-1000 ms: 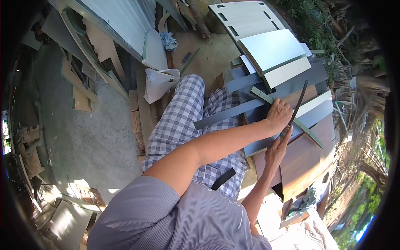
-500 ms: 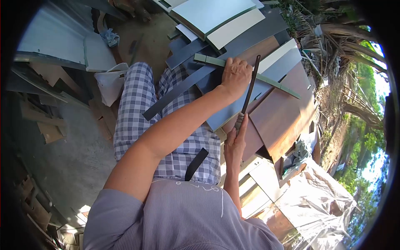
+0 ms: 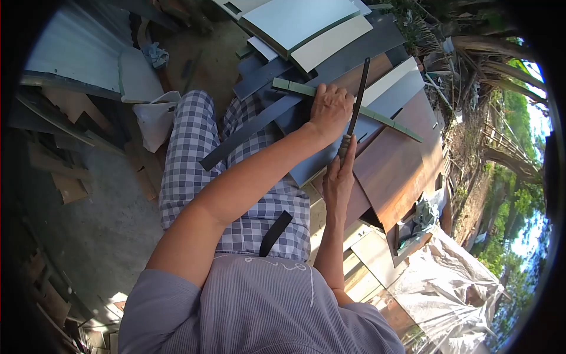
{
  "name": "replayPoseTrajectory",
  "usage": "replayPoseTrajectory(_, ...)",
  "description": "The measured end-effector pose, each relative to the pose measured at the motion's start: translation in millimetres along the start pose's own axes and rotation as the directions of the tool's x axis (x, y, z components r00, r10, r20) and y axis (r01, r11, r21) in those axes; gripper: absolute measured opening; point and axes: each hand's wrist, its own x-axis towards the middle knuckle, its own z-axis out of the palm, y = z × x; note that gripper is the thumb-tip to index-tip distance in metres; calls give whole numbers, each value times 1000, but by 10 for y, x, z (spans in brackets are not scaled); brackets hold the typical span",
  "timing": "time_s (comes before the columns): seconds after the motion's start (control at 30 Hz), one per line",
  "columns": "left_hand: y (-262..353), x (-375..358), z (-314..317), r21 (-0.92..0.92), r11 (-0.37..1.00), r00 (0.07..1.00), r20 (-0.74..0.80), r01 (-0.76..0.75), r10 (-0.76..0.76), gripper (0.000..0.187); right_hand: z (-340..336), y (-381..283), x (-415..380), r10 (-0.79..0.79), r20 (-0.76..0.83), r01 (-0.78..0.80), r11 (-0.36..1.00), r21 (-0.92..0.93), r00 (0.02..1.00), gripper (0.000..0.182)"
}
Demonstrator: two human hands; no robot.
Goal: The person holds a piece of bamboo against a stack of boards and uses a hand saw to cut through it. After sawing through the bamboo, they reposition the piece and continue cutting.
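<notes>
A: The right hand (image 3: 338, 177) is clenched round the pale handle of a long dark blade, likely a machete (image 3: 356, 97), whose blade runs up and away from the fingers. The left hand (image 3: 331, 109) is pressed down with its fingers curled over a narrow pale-green strip of board (image 3: 377, 115), just beside the blade.

B: So the risk sits right there?

A: I'd say so. The blade stands right next to the left knuckles; a glancing stroke could slide along the strip into them.

B: And beyond the fingers?

A: The strip lies across a loose stack of grey and brown laminate panels (image 3: 401, 159) resting over the checked-trouser knees (image 3: 194, 147). If the stack shifts under a blow, the strip could twist out from under the left fingers, or the blade could drop toward the legs below.
</notes>
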Motion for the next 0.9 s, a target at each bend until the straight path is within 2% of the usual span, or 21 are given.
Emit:
replayPoseTrajectory(0.1,-9,-5,-8,22,1000,1000,5,-15,15,10,-16,34,-369,44,24,-45,999,11,999,56)
replayPoseTrajectory(0.2,-12,16,12,67,998,997,72,-13,8,13,-18,119,-484,59,39,-59,998,-20,997,56)
replayPoseTrajectory(0.27,-17,14,12,76,997,998,64,-17,12,13,8,135,-416,-37,2,37,998,-57,999,56)
replayPoseTrajectory(0.4,-12,9,-27,85,996,997,75,-12,5,13,30,-67,30,26,20,-26,1000,-8,999,57)
replayPoseTrajectory(0.47,-13,10,-14,65,998,997,80,-2,-3,14,90,-84,284,-69,-57,70,998,4,996,58)
replayPoseTrajectory(0.67,-24,13,-52,76,997,997,79,14,-20,14,96,-157,359,-112,-72,114,993,21,991,59)
replayPoseTrajectory(0.7,-24,3,-42,75,997,997,81,14,-20,14,65,-186,303,-109,-72,111,994,20,991,59)
replayPoseTrajectory(0.77,-23,11,-25,85,996,998,61,13,-19,14,-21,-286,156,66,74,-67,998,19,995,59)
replayPoseTrajectory(0.9,-49,-2,-3,24,1000,999,-31,-8,9,8,0,-60,-234,48,52,-47,999,-21,998,58)
